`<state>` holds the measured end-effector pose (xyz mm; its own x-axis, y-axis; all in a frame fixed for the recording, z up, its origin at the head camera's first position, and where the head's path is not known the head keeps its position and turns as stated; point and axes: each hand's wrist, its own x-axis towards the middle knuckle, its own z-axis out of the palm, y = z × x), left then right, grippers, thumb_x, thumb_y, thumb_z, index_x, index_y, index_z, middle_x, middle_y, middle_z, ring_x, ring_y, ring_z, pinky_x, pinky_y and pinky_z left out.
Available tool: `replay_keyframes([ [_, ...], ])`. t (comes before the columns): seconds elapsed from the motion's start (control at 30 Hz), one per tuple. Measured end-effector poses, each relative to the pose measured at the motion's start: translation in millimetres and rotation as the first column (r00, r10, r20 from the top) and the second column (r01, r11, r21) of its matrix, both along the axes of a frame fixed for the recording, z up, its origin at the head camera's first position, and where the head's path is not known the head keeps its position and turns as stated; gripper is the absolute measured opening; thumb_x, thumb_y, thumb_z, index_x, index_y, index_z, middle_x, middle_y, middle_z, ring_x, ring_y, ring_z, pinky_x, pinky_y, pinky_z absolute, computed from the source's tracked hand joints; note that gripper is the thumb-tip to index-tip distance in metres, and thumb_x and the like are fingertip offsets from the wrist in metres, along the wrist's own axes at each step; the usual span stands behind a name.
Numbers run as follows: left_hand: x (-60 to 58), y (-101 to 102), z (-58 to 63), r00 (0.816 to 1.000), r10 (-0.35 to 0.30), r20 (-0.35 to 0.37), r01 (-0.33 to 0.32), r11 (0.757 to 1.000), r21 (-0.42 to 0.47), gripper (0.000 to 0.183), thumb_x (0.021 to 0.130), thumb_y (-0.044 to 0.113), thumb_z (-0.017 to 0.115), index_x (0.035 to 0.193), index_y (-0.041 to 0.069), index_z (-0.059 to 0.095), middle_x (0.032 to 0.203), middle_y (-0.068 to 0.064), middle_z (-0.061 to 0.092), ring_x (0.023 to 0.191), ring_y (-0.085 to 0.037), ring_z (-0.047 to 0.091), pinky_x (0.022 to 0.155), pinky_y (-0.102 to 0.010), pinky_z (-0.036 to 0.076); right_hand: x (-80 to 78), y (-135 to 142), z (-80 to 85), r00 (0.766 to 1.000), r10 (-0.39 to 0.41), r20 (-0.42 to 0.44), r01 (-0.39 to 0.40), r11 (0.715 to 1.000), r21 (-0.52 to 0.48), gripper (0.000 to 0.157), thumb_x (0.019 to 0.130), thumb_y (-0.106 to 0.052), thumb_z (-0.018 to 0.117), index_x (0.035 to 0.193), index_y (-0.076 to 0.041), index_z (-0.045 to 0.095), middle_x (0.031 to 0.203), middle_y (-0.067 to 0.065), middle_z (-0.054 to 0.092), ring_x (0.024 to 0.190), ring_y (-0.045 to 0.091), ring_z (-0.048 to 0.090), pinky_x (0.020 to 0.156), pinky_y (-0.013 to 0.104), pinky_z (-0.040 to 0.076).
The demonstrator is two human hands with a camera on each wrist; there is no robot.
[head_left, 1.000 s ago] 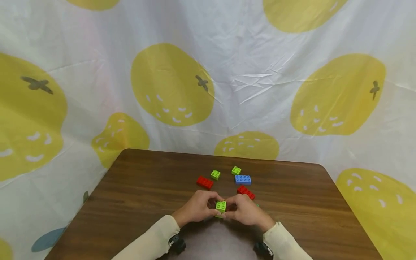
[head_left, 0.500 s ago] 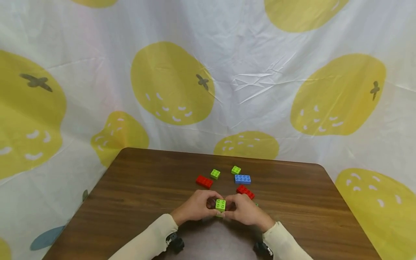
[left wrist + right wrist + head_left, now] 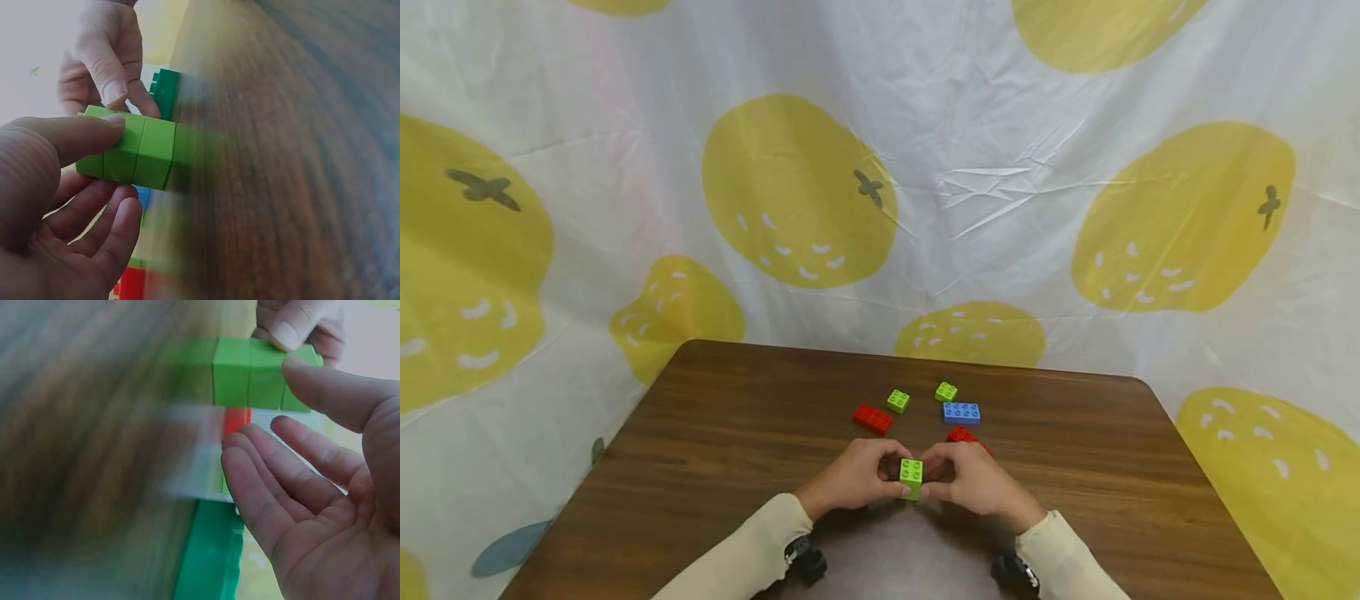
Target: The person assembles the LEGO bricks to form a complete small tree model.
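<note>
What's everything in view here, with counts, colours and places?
table: 1, brown, head view's lower half
cloth: 1, white with yellow fruit print, beyond table
stack: 1, three light green bricks, table's near part
small bricks: 2, light green, farthest back
red bricks: 2, red, nearer, one partly hidden
blue brick: 1, blue, beyond the partly hidden red
green brick: at least 1, dark green, wrist views
wrist cameras: 2, black, at wrists
sleeves: 2, cream, forearms
left hand: 1, touching stack
right hand: 1, beside it
</note>
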<state>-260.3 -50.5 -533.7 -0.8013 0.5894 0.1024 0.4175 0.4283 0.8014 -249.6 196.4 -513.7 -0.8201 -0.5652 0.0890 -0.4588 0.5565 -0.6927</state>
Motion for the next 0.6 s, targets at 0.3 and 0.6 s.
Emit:
replay_keyframes([
  [0.3, -1.5, 1, -3.7, 1.0, 0.001, 0.03, -0.002, 1.0, 0.02, 0.033, 0.087, 0.018, 0.088, 0.117, 0.015, 0.074, 0.104, 0.004, 0.076, 0.095, -0.012, 0.074, 0.079, -0.018, 0.058, -10.8, 17, 13.8, 0.978, -0.183, -0.105, 0.183, 0.983, -0.011, 0.03, 0.09, -0.021, 0.086, 0.114, -0.007, 0.076, 0.099, 0.0, 0.078, 0.085, 0.006, 0.07, 0.075, 0.026, 0.058],
  [0.6, -1.2, -1, -3.6, 0.999, -0.005, 0.044, 0.005, 1.0, 0.004, 0.034, 0.088, 0.022, 0.088, 0.118, 0.016, 0.074, 0.105, 0.005, 0.075, 0.096, -0.011, 0.072, 0.08, -0.019, 0.058, -22.1, 27, 12.2, 0.946, -0.312, -0.091, 0.315, 0.949, 0.023, 0.031, 0.088, -0.02, 0.087, 0.114, -0.007, 0.077, 0.1, 0.002, 0.078, 0.088, 0.015, 0.072, 0.081, 0.036, 0.061],
])
